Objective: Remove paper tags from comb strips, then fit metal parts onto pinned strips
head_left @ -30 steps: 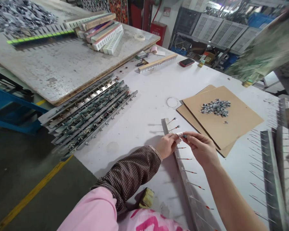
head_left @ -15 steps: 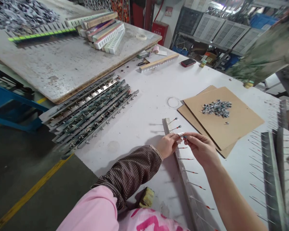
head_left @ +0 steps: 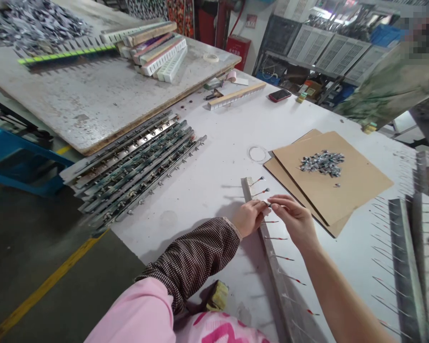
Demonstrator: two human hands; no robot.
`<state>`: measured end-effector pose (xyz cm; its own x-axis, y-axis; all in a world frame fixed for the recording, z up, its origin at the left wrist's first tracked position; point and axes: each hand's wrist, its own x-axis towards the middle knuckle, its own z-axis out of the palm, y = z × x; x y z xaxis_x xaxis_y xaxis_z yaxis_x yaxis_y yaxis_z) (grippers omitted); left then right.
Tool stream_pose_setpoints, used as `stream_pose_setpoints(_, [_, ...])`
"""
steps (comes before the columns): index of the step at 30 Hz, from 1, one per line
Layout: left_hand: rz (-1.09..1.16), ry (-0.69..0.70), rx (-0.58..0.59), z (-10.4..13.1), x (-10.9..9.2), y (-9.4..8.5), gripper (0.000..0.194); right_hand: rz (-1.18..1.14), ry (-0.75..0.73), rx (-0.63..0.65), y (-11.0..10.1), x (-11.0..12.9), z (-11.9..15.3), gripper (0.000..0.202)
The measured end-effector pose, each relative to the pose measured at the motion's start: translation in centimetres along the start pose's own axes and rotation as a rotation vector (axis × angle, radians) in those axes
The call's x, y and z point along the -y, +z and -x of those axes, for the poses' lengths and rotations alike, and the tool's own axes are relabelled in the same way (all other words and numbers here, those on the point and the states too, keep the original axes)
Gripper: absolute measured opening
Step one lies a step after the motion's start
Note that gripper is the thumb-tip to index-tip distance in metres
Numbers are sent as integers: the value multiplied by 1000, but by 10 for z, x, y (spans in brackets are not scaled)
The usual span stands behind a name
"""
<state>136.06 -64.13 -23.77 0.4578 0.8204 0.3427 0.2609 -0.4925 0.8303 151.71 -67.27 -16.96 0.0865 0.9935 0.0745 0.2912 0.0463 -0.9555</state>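
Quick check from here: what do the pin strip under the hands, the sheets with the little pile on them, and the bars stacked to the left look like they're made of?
Pin strip: looks like dull grey metal, with thin wire pins, some red-tipped. Sheets: brown cardboard or fibreboard, matte with flat cut edges; which one is unclear. Stacked bars: probably metal, given the glinting edges and rivet-like studs, with dark greenish staining. Both hands, left and right, pinch at one pin.

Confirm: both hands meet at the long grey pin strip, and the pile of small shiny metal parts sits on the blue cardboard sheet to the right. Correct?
Not quite. The head view shows the pile of small shiny metal parts on a brown cardboard sheet, not blue. The rest holds: left hand and right hand meet at the long grey pin strip.
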Motion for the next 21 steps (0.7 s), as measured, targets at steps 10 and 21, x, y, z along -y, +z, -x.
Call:
stream_pose_setpoints(10, [-32, -31, -24, -1, 0, -1, 32, 61, -190, 29, 12, -11, -6, 23])
stream_pose_setpoints(21, [-72, -83, -252, -81, 45, -18, 22, 879, -73, -354, -93, -72, -140, 63])
